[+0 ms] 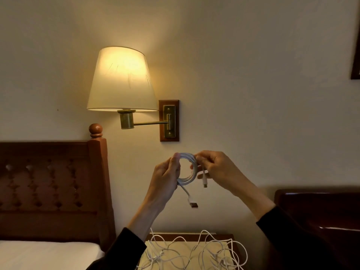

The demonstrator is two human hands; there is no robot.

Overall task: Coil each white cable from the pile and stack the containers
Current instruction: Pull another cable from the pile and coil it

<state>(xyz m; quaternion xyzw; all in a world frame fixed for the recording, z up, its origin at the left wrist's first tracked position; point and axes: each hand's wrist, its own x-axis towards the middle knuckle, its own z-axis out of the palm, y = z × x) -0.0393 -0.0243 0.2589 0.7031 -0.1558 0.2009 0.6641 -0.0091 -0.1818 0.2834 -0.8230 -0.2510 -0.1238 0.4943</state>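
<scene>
Both hands were raised in front of the wall, holding one coiled white cable (pixel 187 168) between them, well above the nightstand (pixel 232 237). The left hand (pixel 165 176) gripped the coil's left side, fingers curled round the bundled loops with the thumb pressed against them near the top. The right hand (pixel 214 168) pinched the coil's upper right side, fingers bent closed on the strands. Two ends hung loose from the coil: a flat USB plug (pixel 193 204) dangling below the left hand, and a smaller plug (pixel 205 180) hanging just under the right hand's fingers. Lower down, a tangled pile of white cables (pixel 194 254) lay spread over the nightstand's pale top, between the dark sleeves. A lit wall lamp (pixel 121 80) glowed above a wooden headboard (pixel 48 184) on the left.
</scene>
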